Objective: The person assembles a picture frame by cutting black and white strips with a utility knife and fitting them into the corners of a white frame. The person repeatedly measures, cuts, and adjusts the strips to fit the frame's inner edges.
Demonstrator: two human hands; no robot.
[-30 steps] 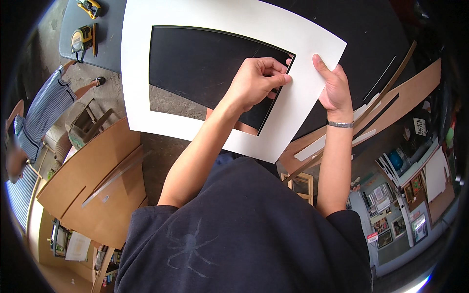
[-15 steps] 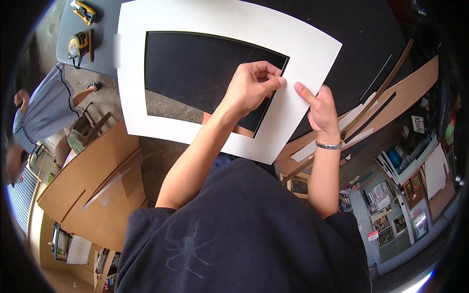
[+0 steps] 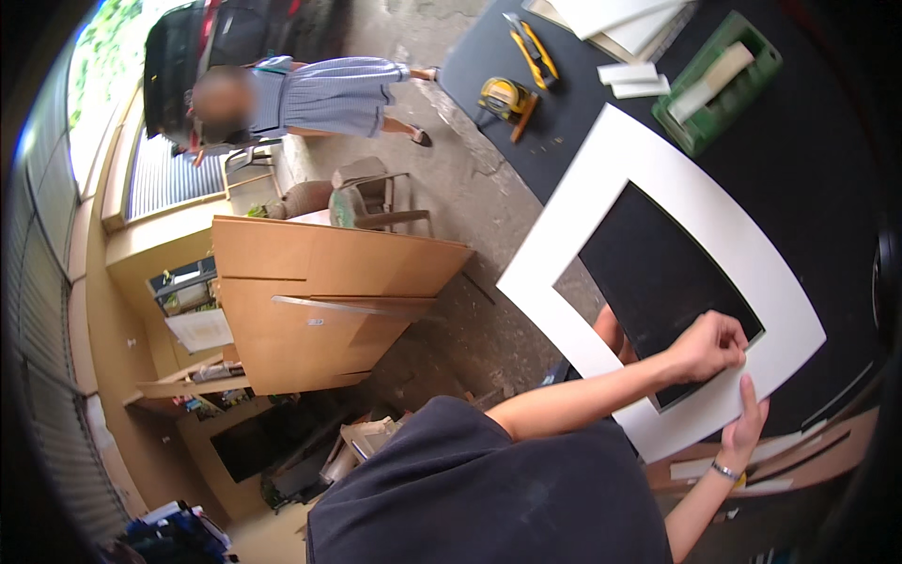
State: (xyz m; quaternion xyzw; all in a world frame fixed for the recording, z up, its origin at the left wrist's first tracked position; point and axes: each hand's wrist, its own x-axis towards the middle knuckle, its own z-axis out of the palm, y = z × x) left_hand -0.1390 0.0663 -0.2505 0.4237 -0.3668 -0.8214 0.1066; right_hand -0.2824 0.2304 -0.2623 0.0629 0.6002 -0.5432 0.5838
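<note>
A white mat board (image 3: 723, 221) with a rectangular window cut in it is held tilted over the dark table (image 3: 808, 179). My left hand (image 3: 712, 346) reaches across the window, its fingers pinched together at the window's inner edge. Whether they grip the board itself or something small between them is hidden. My right hand (image 3: 745, 428), with a bracelet at the wrist, grasps the board's outer edge, thumb on the white face and the other fingers mostly underneath.
On the table are a yellow utility knife (image 3: 534, 54), a yellow tape measure (image 3: 503, 99), white offcuts (image 3: 628, 75) and a green tray (image 3: 676, 130). Brown strips (image 3: 850, 437) lie near my right arm. Large brown sheets (image 3: 329, 268) stand at left. Another person (image 3: 329, 94) stands beyond a chair (image 3: 399, 216).
The view has swung left, bringing the other person and more of the room in. Both hands stay at the same side of the mat board, which now appears lower right and turned.
</note>
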